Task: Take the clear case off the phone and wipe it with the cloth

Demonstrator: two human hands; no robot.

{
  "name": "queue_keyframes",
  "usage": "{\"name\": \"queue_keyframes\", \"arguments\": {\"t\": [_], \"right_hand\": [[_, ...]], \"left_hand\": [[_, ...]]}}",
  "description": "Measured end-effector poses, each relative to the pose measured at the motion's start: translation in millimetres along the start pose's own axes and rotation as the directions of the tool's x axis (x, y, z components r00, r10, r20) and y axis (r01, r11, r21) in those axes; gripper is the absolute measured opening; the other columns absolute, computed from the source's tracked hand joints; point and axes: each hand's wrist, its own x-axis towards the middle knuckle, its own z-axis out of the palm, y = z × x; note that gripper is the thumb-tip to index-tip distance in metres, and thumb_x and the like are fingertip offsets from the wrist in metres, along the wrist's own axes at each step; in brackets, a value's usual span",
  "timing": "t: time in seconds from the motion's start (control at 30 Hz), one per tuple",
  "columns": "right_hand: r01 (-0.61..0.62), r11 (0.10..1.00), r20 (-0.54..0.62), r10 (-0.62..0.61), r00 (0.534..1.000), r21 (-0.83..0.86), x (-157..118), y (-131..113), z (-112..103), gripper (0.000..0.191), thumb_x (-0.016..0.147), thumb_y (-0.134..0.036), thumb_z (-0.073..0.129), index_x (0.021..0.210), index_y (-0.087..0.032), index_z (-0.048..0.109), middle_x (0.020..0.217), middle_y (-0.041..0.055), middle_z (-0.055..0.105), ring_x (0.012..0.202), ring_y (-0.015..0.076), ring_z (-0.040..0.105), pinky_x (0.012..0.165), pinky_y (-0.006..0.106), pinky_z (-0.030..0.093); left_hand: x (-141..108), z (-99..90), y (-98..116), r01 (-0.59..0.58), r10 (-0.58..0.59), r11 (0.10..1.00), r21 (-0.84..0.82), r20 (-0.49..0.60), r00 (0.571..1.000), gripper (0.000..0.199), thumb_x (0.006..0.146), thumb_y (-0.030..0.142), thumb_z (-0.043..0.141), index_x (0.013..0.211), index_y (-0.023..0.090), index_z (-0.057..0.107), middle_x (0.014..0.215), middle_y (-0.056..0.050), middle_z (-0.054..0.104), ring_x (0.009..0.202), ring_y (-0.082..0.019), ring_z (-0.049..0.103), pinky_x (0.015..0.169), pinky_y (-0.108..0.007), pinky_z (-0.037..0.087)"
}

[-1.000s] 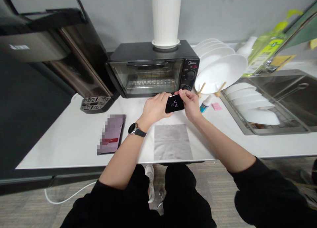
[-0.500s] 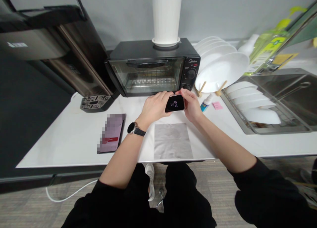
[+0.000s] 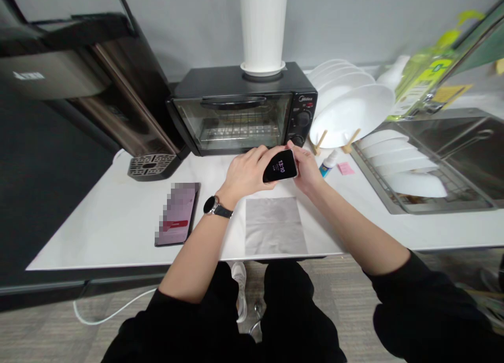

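Note:
Both hands hold a smartphone (image 3: 280,166) above the counter, its dark screen lit with 13:10. My left hand (image 3: 246,173), with a watch (image 3: 216,207) on the wrist, is wrapped round the phone's left end. At the other end, the fingers of my right hand (image 3: 307,167) are closed on its edge, partly hidden behind it. Below the phone a grey cloth (image 3: 274,225) lies flat near the counter's front edge. A small spray bottle (image 3: 327,163) stands just right of my right hand, beside a pink sticky note (image 3: 346,168).
A toaster oven (image 3: 236,122) with a white pot (image 3: 263,32) on top stands behind my hands. Another phone (image 3: 178,214) lies left. A drink dispenser (image 3: 151,166) is at far left. White plates (image 3: 354,111) stand upright right of the oven, near a sink (image 3: 394,203) with a dish rack.
The phone has tilted slightly and shifted a little to the right in my hands, showing more of its right end. My hands stay in nearly the same place.

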Motion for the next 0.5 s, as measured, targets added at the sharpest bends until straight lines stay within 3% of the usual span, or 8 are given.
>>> {"name": "queue_keyframes", "arguments": {"t": [0.1, 0.27, 0.33, 0.5], "right_hand": [[0.065, 0.998, -0.009, -0.065, 0.998, -0.015, 0, -1, 1, 0.056, 0.073, -0.074, 0.091, 0.067, -0.024, 0.067, 0.060, -0.0073, 0.057, 0.056, 0.0088, 0.046, 0.054, 0.026, 0.038], [-0.056, 0.998, 0.131, 0.052, 0.990, 0.030, -5, -3, 8, 0.052, 0.066, -0.072, 0.096, 0.092, -0.029, 0.082, 0.087, -0.0050, 0.079, 0.076, 0.0118, 0.070, 0.073, 0.025, 0.060], [-0.039, 0.999, 0.171, 0.040, 0.985, -0.007, -7, -2, 10, 0.052, 0.067, -0.070, 0.097, 0.099, -0.030, 0.083, 0.092, -0.0036, 0.082, 0.083, 0.0132, 0.073, 0.079, 0.026, 0.062], [-0.017, 1.000, 0.180, 0.018, 0.984, -0.008, -8, 0, 8, 0.052, 0.070, -0.072, 0.094, 0.101, -0.031, 0.085, 0.089, -0.0034, 0.083, 0.079, 0.0113, 0.074, 0.073, 0.022, 0.062]], "left_hand": [[0, 1.9, -1, 0.055, -0.057, 0.997, -0.046, -0.039, 0.998, 0.078, 0.089, 0.043, 0.080, 0.160, 0.028, 0.051, 0.128, -0.009, 0.072, 0.116, -0.030, 0.074, 0.093, -0.039, 0.060], [0, 6.2, -9, 0.213, -0.231, 0.969, -0.127, -0.144, 0.962, 0.081, 0.089, 0.044, 0.080, 0.161, 0.025, 0.047, 0.148, -0.010, 0.069, 0.130, -0.031, 0.072, 0.101, -0.040, 0.061], [0, 7.5, -11, 0.242, -0.262, 0.962, -0.129, -0.166, 0.951, 0.082, 0.088, 0.042, 0.081, 0.160, 0.026, 0.048, 0.150, -0.009, 0.069, 0.131, -0.031, 0.072, 0.100, -0.039, 0.062], [0, 8.1, -6, 0.286, -0.308, 0.947, -0.150, -0.159, 0.938, 0.084, 0.084, 0.044, 0.085, 0.158, 0.027, 0.049, 0.153, -0.007, 0.068, 0.133, -0.032, 0.071, 0.098, -0.040, 0.063]]}}
